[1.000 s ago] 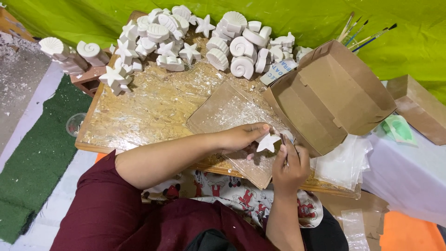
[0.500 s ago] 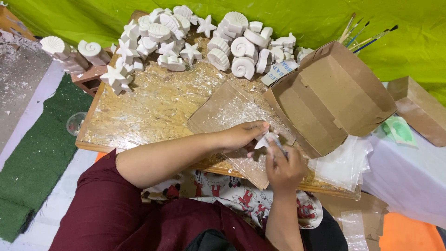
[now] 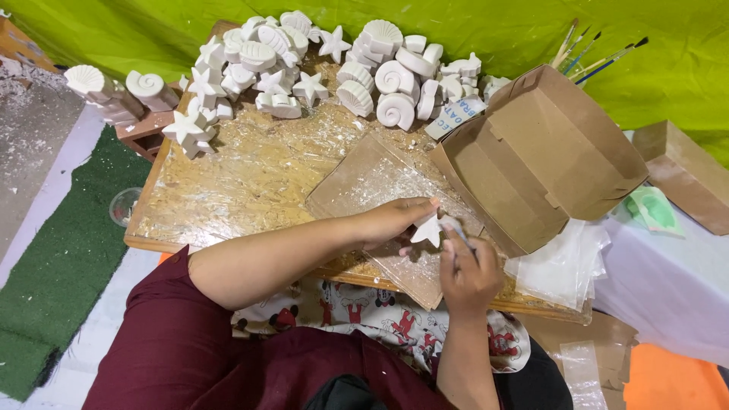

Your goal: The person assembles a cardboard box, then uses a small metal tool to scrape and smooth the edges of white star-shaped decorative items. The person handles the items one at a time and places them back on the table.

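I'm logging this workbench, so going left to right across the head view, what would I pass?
Green mat → white star piece → left hand → right hand → open cardboard box → second brown box.

A small white plaster star (image 3: 427, 228) shows against the glossy, speckled tan board of the desk (image 3: 228, 190). Along the desk's far edge lie white plaster shells and stars (image 3: 319, 68). The open cardboard box (image 3: 543, 159) is plain brown. Behind hangs a bright green cloth (image 3: 471, 26); a dark green mat (image 3: 64, 266) covers the floor. The sleeve (image 3: 175, 342) is maroon, the apron (image 3: 380, 319) white with red-and-black cartoon figures.
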